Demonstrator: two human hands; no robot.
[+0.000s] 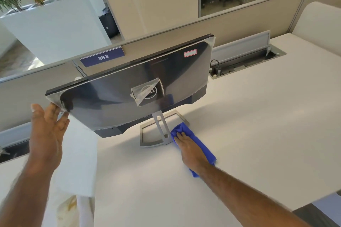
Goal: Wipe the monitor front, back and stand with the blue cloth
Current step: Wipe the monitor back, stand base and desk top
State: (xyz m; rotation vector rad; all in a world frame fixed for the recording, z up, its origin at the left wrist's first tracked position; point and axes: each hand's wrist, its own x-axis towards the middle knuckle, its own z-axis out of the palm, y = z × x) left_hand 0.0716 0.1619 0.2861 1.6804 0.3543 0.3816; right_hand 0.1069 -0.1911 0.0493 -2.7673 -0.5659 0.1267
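Note:
The monitor (114, 96) stands on the white desk with its glossy dark back toward me, tilted, with plastic film peeling at the logo and corners. Its silver stand (160, 125) rises from a rectangular silver base (145, 142). My right hand (188, 150) presses the blue cloth (200, 145) flat against the base's right side, next to the stand's foot. My left hand (46, 131) has its fingers spread and touches the monitor's lower left corner, steadying it. The screen front faces away and is hidden.
The white desk (249, 125) extends right and toward me. A beige partition (239, 24) with the label 383 runs behind the monitor. An open cable tray (247, 61) sits at the back right. White planter boxes stand beyond on the left.

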